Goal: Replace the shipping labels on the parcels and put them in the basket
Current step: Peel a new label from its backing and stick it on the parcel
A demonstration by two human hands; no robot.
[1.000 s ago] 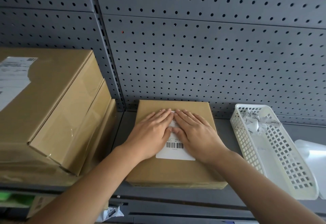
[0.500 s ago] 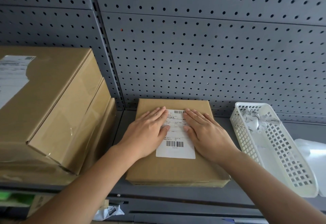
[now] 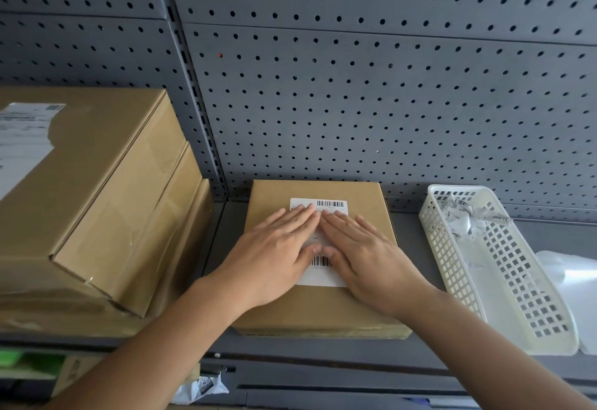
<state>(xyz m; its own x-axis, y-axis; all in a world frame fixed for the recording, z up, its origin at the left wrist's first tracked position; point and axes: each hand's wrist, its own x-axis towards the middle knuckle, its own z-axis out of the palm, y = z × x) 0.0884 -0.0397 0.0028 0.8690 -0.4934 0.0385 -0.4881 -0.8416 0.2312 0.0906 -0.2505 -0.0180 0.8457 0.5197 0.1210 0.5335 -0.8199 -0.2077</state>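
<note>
Both hands are lying flat and open, gripping nothing; the left hand point(image 3: 274, 251) and right hand point(image 3: 365, 254) are pressing side by side on the white label point(image 3: 323, 275) atop the parcel point(image 3: 323, 309), which is sitting on the shelf point(image 3: 323, 350) near its front edge, between the stacked boxes point(image 3: 97, 199) toward the left end and the basket point(image 3: 523, 296) toward the right. Judging by this, uneven pressing is risking trapped bubbles, creases across the barcode, or corners lifting; a hard push could also be sliding the parcel toward the shelf's front edge.
</note>
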